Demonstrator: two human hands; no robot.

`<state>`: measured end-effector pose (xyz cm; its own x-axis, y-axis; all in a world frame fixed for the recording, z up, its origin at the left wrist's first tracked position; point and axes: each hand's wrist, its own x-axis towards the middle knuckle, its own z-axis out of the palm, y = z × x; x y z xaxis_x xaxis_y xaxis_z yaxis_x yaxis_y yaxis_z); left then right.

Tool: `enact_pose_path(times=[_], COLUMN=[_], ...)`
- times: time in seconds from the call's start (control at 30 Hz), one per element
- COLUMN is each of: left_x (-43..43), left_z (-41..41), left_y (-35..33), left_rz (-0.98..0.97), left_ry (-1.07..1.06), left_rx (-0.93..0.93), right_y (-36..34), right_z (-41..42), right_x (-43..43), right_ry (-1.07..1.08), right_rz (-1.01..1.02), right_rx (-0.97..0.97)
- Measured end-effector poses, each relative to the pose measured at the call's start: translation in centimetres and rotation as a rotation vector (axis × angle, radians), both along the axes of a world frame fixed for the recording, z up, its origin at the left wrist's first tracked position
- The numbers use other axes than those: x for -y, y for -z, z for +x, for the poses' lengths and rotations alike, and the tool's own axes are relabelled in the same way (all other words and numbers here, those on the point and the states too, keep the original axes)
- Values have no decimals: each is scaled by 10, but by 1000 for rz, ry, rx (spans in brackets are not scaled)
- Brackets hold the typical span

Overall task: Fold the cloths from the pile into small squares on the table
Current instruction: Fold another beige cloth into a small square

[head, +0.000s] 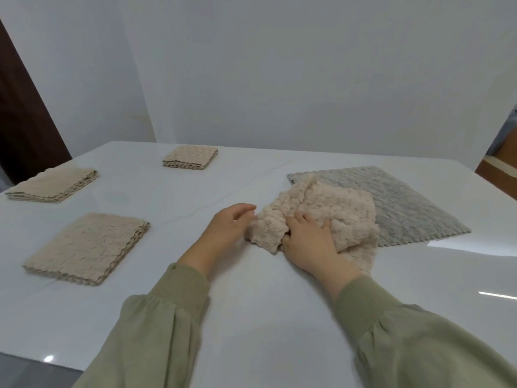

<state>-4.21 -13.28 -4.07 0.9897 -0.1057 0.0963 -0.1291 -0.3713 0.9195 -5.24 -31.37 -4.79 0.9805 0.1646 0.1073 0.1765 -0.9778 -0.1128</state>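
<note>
Closest to the person are two green sleeves (173, 317) on the white worktop (251, 303). Just past them are the hands.

The right hand (307, 236) lies on a beige cloth (335, 208). Its fingers are bent on top and its thumb side is tucked into a bunched bit of the near edge, so it looks like it has hold of the cloth. The left hand (229, 222) is just to the left of it. Its fingers are loosely curled and sit right at the cloth's left edge. I cannot tell if it pinches the cloth or only touches it.

The beige cloth is crumpled, not flat. Part of it lies over a grey cloth (405, 197), which is spread flat beyond the right hand.

To do this step well, I think the beige cloth should be pulled onto bare worktop, between the two hands. Each hand should find a corner, not a bunch. Then the cloth can be spread flat and smoothed before any fold. The grey cloth may drag along, so lift the beige one a little.

Left of the left hand lies a folded cloth (86, 247). Farther left and beyond is a flat stack (53, 186). Far beyond the left hand sits a small square (190, 157), which shows the shape to make.
</note>
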Motion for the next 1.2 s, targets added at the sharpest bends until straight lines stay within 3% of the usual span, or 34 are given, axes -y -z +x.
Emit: enact_pose_path(times=[0.1,0.2,0.3,0.4,0.47,0.53,0.67,0.8,0.97,1.2], left_x=[3,2,-6,-26,-28,-16,20,42,40,30], left_z=[-1,-1,1,2,2,0,-1,5,24,32], left_y=[0,-1,-6,-11,-8,-4,8,13,16,14], left_rz=[195,296,360,499,554,619,1000,1140,1149,1113], left_ry=[130,26,-313,-629,-527,-283,13,-69,-250,-338], left_rx=[7,106,168,270,360,342,249,111,5,-13], right_y=[3,3,0,-4,-1,3,6,8,8,6], right_z=[0,-2,-5,-4,-3,1,14,30,52,73], right_x=[-11,-9,-3,0,3,5,11,22,45,75], right_ry=[-108,-196,-217,-70,29,73,121,154,188,438], right_rz=[45,115,185,171,109,78,106,143,53,49], right_rx=[-2,42,211,282,222,172,83,3,-63,-66])
